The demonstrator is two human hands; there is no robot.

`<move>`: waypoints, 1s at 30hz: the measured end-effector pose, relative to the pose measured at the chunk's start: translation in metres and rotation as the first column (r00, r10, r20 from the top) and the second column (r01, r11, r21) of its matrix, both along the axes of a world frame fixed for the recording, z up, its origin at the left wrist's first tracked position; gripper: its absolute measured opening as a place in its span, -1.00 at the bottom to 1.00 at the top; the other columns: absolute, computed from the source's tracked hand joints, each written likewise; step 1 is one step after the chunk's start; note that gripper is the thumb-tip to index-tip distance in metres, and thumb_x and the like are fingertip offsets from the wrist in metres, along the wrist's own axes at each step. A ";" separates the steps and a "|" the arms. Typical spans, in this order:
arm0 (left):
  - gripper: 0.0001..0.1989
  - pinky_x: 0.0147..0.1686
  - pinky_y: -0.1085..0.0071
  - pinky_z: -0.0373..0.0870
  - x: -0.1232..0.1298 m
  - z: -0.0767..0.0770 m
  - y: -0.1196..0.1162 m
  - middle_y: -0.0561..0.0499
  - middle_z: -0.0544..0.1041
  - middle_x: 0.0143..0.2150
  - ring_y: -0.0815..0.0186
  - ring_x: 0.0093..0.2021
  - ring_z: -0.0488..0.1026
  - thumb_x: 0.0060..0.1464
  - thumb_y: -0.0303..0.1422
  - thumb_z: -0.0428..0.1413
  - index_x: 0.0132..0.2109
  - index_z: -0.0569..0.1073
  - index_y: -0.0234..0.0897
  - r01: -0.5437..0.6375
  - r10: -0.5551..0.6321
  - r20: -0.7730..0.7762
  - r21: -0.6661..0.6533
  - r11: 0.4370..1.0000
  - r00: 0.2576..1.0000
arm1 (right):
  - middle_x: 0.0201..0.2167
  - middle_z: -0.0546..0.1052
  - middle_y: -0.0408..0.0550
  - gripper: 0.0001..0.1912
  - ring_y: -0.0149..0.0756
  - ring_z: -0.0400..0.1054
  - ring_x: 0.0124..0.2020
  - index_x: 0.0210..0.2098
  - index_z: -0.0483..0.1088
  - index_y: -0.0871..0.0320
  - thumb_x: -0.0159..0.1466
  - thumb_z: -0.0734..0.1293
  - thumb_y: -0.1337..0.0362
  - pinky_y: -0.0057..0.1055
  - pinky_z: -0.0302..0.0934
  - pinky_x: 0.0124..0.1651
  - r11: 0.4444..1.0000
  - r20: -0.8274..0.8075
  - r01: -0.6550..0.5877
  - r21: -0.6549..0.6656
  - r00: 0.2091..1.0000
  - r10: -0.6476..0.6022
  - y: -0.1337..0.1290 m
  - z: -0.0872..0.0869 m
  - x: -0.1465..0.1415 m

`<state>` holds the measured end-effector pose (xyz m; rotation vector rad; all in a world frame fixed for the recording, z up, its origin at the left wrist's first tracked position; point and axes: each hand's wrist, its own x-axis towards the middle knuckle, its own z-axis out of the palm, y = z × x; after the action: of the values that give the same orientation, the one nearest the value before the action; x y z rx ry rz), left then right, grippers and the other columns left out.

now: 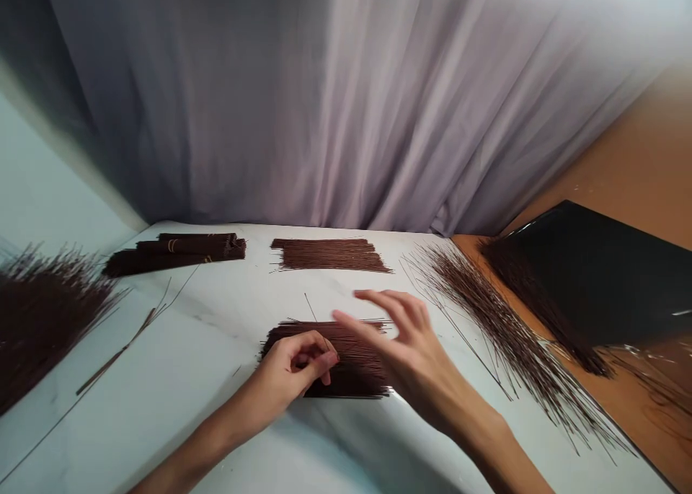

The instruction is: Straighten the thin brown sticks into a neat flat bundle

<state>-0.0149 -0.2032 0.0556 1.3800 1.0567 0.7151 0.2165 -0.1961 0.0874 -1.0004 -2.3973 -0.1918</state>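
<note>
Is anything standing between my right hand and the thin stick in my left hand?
Nothing visible does: only a gap separates the right hand from the thin stick, which the left hand pinches over the near pile.

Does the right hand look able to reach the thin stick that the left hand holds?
Probably yes: the right hand appears open nearby, and the thin stick projects freely above the left hand.

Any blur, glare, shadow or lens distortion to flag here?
Head view throughout: right hand blurred, likely by motion, left hand sharper; pale haze over upper right of the curtain; soft shadows on the white tabletop; brown stick pile at left edge soft, apparently lens-stretched.
</note>
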 end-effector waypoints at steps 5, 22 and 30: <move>-0.73 -0.33 0.42 0.29 0.000 -0.010 0.003 0.06 0.51 -0.41 0.28 -0.35 0.45 0.24 -0.12 0.17 -0.21 0.54 -0.25 -0.035 0.040 -0.052 0.099 0.994 0.998 | 0.22 0.40 0.12 -0.22 0.17 0.02 0.37 0.43 0.08 0.09 0.27 0.30 0.55 0.27 -0.17 0.41 0.991 0.247 0.075 0.113 0.964 -0.101 0.000 0.025 -0.020; -0.74 -0.33 0.44 0.23 -0.003 -0.006 0.007 0.08 0.49 -0.48 0.33 -0.42 0.39 0.21 -0.17 0.20 -0.26 0.57 -0.30 -0.092 0.092 -0.004 0.097 0.991 0.996 | -0.21 0.57 -0.14 -0.78 -0.16 0.34 -0.06 -0.23 0.45 0.13 0.29 0.30 0.56 -0.12 0.03 0.24 0.996 0.155 -0.053 0.072 0.987 0.041 0.012 -0.001 -0.010; -0.70 -0.46 0.46 0.10 -0.003 0.006 0.000 0.07 0.52 -0.38 0.42 -0.48 0.23 0.32 -0.15 0.09 -0.18 0.58 -0.27 -0.013 0.014 0.011 -0.005 1.000 1.000 | -0.05 0.54 0.00 -0.69 -0.14 0.36 -0.10 0.17 0.35 0.12 0.45 0.26 0.34 -0.19 0.15 0.00 0.995 -0.014 0.101 -0.025 0.995 -0.102 0.010 -0.009 0.009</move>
<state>-0.0182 -0.2034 0.0620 1.3642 1.0595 0.7285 0.2253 -0.1862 0.0784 -1.1319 -2.3418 -0.1907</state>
